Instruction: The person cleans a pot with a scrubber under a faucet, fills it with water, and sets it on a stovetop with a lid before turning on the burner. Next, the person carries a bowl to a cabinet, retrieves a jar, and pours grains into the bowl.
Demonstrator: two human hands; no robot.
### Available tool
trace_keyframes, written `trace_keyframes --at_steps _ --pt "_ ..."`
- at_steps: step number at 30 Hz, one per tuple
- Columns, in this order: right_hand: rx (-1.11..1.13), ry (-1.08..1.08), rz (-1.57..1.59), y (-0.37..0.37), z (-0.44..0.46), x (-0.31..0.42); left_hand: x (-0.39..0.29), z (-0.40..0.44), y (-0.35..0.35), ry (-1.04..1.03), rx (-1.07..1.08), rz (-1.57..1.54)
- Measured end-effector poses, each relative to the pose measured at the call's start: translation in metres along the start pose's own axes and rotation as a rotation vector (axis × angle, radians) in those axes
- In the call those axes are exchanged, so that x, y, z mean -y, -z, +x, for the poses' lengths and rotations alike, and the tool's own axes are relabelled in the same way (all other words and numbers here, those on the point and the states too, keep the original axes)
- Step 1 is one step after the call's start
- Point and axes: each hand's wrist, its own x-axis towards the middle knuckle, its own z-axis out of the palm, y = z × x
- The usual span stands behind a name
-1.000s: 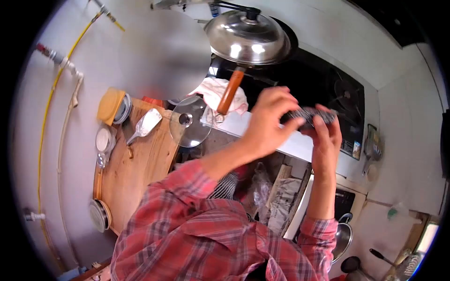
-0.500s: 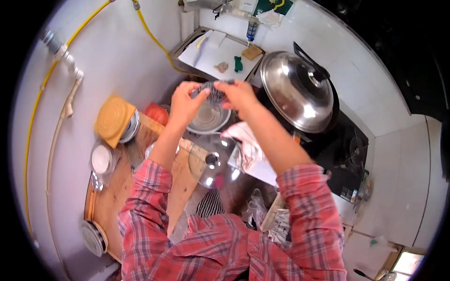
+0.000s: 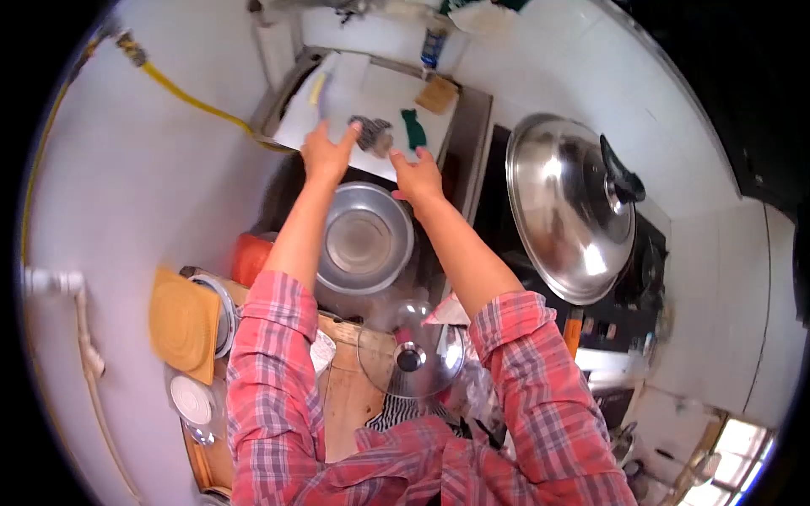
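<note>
- Spread open at the left hand (image 3: 325,158) in the head view, with thumb held apart from the fingers; reaching to the left side of a dark grey patterned pad (image 3: 368,129), with thumb tip at its edge; too blurred to tell pressing from merely meeting.
- Open likewise at the right hand (image 3: 418,177), with a gap between thumb and forefinger; pointing thumb toward the near right end of the pad, close by; cannot tell whether touching.
- Lying between the two hands, on the near part of a white board (image 3: 354,78); next to a small beige piece (image 3: 382,145) at the pad's near right end.
- Set just right of the pad: a green piece (image 3: 413,128); farther right, near the board's far right corner, a tan block (image 3: 437,94); beyond that, a blue bottle (image 3: 433,48).
- Standing nearer, between both forearms: a metal basin (image 3: 359,240).
- Seen nearer again: a clear glass lid (image 3: 411,357), lying over the right part of a wooden surface (image 3: 344,401).
- Leaning well to the right of the right hand: a large domed metal lid (image 3: 564,207), tilted.
</note>
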Motion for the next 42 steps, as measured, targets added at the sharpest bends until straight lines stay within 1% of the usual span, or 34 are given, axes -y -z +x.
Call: trace_keyframes --at_steps 1,2,3,5,7,9,11,12,13,14,15,16,17,18,20,21,22,23,24,25,26,27,29,30,31,32,33,34,35,37,38,39,41,42 --pt "-0.130 0.118 -0.083 -0.006 0.002 -0.017 0.002 -0.006 -0.010 -0.007 -0.075 0.099" --pt "-0.203 0.155 -0.116 -0.003 -0.001 -0.035 0.003 -0.021 -0.019 -0.113 -0.069 0.007" --pt "-0.272 0.202 -0.153 0.003 -0.026 -0.028 -0.002 -0.043 -0.019 -0.217 -0.075 -0.094" --pt "-0.333 0.293 0.152 0.008 -0.062 -0.038 -0.017 -0.100 -0.026 -0.204 0.381 -0.379" --pt "-0.410 0.363 0.125 0.021 -0.099 -0.051 -0.025 -0.154 -0.031 -0.178 0.637 -0.591" --pt "-0.499 0.318 0.198 0.036 -0.134 -0.072 -0.032 -0.189 -0.028 -0.103 0.700 -0.631" --pt "-0.589 0.499 -0.199 0.068 -0.159 -0.098 -0.026 -0.211 -0.030 -0.087 0.696 -0.530" --pt "-0.590 0.503 -0.290 0.082 -0.167 -0.111 -0.020 -0.221 -0.031 -0.109 0.736 -0.417" --pt "-0.592 0.508 -0.379 0.095 -0.173 -0.122 -0.020 -0.229 -0.026 -0.120 0.733 -0.409" --pt "-0.594 0.517 -0.366 0.105 -0.179 -0.130 -0.020 -0.237 -0.019 -0.198 0.846 -0.235" --pt "-0.511 0.468 -0.535 0.114 -0.186 -0.135 -0.020 -0.241 -0.015 -0.273 0.954 -0.055" --pt "-0.430 0.414 -0.700 0.119 -0.189 -0.139 -0.019 -0.243 -0.016 -0.287 0.950 -0.046" --pt "-0.441 0.418 -0.690 0.120 -0.190 -0.144 -0.017 -0.246 -0.019 -0.267 0.945 -0.110" --pt "-0.390 0.525 -0.693 0.121 -0.194 -0.145 -0.018 -0.251 -0.020 -0.249 0.949 -0.180" --pt "-0.332 0.686 -0.707 0.132 -0.202 -0.153 -0.037 -0.252 -0.008 -0.355 0.847 -0.236" --pt "-0.343 0.677 -0.750 0.136 -0.207 -0.148 -0.023 -0.265 -0.020 -0.055 0.999 -0.557" --pt "-0.315 0.753 -0.641 0.142 -0.210 -0.153 -0.045 -0.267 -0.004 0.146 1.079 -0.721" --pt "-0.316 0.796 -0.579 0.148 -0.220 -0.143 -0.067 -0.266 0.018 0.307 1.155 -0.664" --pt "-0.381 0.842 -0.547 0.152 -0.225 -0.152 -0.077 -0.277 0.023 0.278 1.085 -0.782" --pt "-0.426 0.762 -0.523 0.157 -0.243 -0.143 -0.088 -0.288 0.028 0.296 1.084 -0.862" --pt "-0.420 0.691 -0.433 0.159 -0.260 -0.148 -0.099 -0.301 0.038 0.290 1.068 -0.906" --pt "-0.381 0.596 -0.310 0.166 -0.281 -0.147 -0.106 -0.314 0.046 0.339 1.097 -0.951" --pt "-0.397 0.576 -0.217 0.178 -0.312 -0.168 -0.111 -0.353 0.053 0.441 1.067 -1.022" --pt "-0.471 0.568 -0.151 0.183 -0.328 -0.181 -0.111 -0.372 0.054 0.421 1.094 -1.013" --pt "-0.497 0.568 -0.137 0.192 -0.342 -0.197 -0.109 -0.394 0.054 0.379 1.166 -0.975" --pt "-0.573 0.467 -0.132 0.203 -0.355 -0.215 -0.105 -0.416 0.053 0.339 1.237 -0.936" --pt "-0.643 0.361 -0.127 0.213 -0.371 -0.230 -0.096 -0.438 0.054 0.228 1.235 -0.732" --pt "-0.701 0.339 -0.083 0.234 -0.389 -0.227 -0.097 -0.461 0.048 0.179 1.279 -0.691" --pt "-0.729 0.269 0.103 0.246 -0.401 -0.246 -0.101 -0.486 0.044 0.124 1.318 -0.653" --pt "-0.698 0.191 0.617 0.271 -0.423 -0.262 -0.131 -0.533 0.042 0.269 1.407 -0.762" --pt "-0.668 0.098 0.874 0.282 -0.438 -0.266 -0.149 -0.553 0.043 0.364 1.501 -0.802" --pt "-0.606 0.050 1.098 0.292 -0.455 -0.275 -0.169 -0.574 0.044 0.490 1.577 -0.935" --pt "-0.486 -0.025 1.667 0.314 -0.490 -0.260 -0.200 -0.617 0.037 0.643 1.692 -1.118" --pt "-0.569 -0.050 1.697 0.321 -0.505 -0.259 -0.208 -0.635 0.034 0.466 1.762 -0.988"
